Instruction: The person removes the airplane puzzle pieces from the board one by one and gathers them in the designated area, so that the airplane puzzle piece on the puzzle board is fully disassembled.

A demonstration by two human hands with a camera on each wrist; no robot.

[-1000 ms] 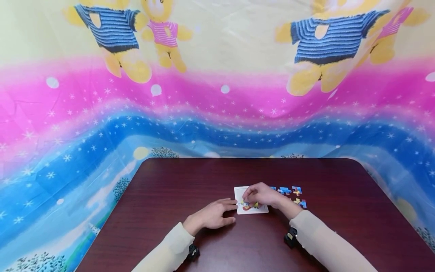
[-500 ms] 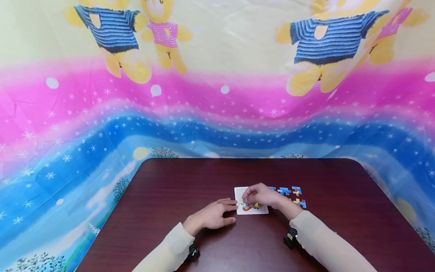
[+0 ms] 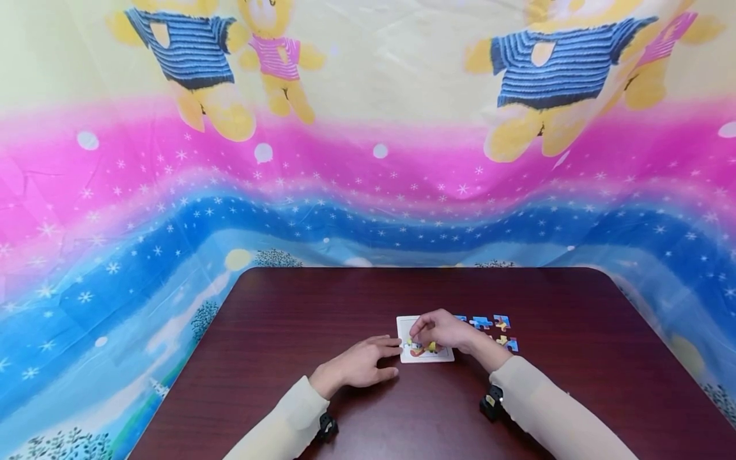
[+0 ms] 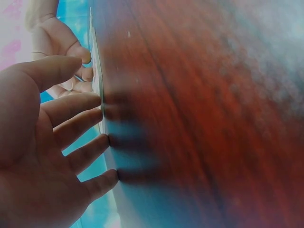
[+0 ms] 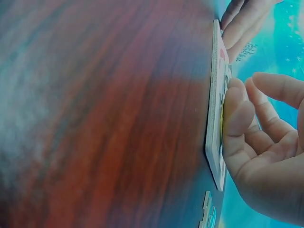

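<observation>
A white-framed jigsaw board (image 3: 427, 358) lies on the table, with part of a cartoon picture showing inside its frame. Outstretched, the fingers of my left hand (image 3: 359, 363) rest on the table with their tips at the board's left edge. My right hand (image 3: 445, 329) is over the board, its thumb and fingers drawn together close to the surface. They pinch a puzzle piece low against the picture, mostly hidden by the fingers. In the right wrist view, the right hand (image 5: 266, 142) is right beside the board (image 5: 216, 109), seen edge-on.
Several loose blue puzzle pieces (image 3: 481, 322) lie right of the board, partly behind the right hand and forearm. The dark wooden table (image 3: 299, 306) has rounded far corners. A patterned curtain (image 3: 368, 211) hangs behind it.
Both hands stay almost in place. Slight finger movement of the right hand over the board uncovers a little more of the picture; the left hand keeps its position at the edge.
</observation>
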